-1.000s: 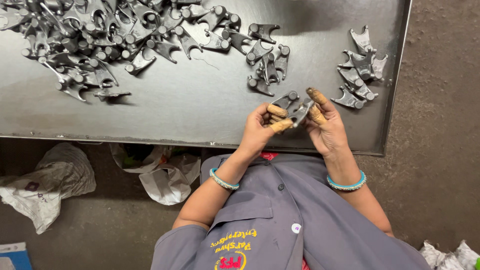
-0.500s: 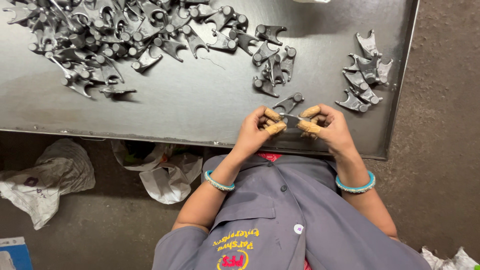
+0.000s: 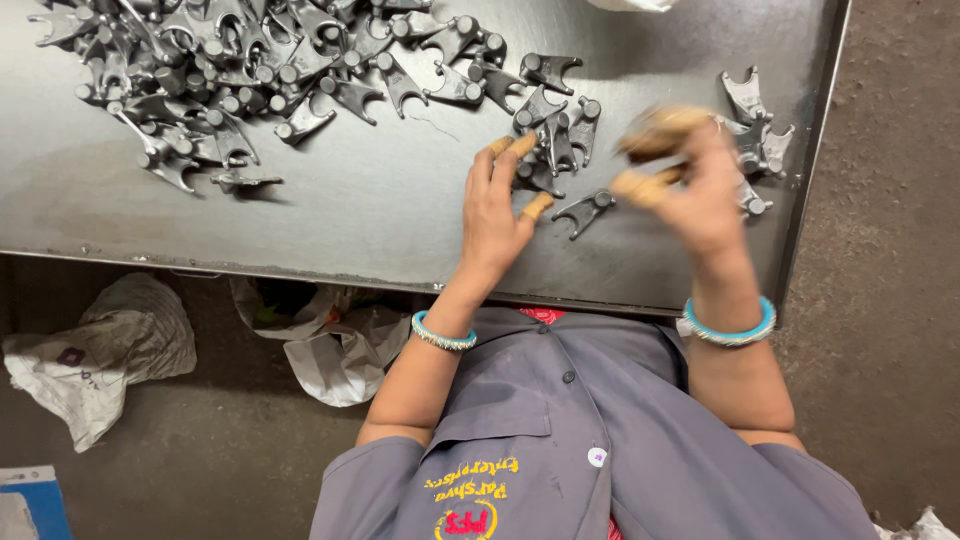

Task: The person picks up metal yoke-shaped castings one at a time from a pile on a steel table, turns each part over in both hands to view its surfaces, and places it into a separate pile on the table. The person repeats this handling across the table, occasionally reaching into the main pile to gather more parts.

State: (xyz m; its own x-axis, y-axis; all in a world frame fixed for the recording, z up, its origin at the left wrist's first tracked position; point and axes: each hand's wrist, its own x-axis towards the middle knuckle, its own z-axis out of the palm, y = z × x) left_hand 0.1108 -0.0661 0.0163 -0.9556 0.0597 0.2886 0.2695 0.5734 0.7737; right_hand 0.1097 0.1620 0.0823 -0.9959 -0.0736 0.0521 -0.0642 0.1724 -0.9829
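Your left hand (image 3: 497, 215) lies flat on the metal table (image 3: 350, 220), fingers spread, tips touching the small cluster of forked metal parts (image 3: 555, 140). A single forked part (image 3: 583, 211) sits just right of that thumb. Your right hand (image 3: 690, 180) is blurred, so I can't tell its grip.

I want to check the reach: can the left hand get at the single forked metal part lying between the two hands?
Probably yes. The left hand lies flat on the table, and the forked metal part sits uncovered just beside its thumb.
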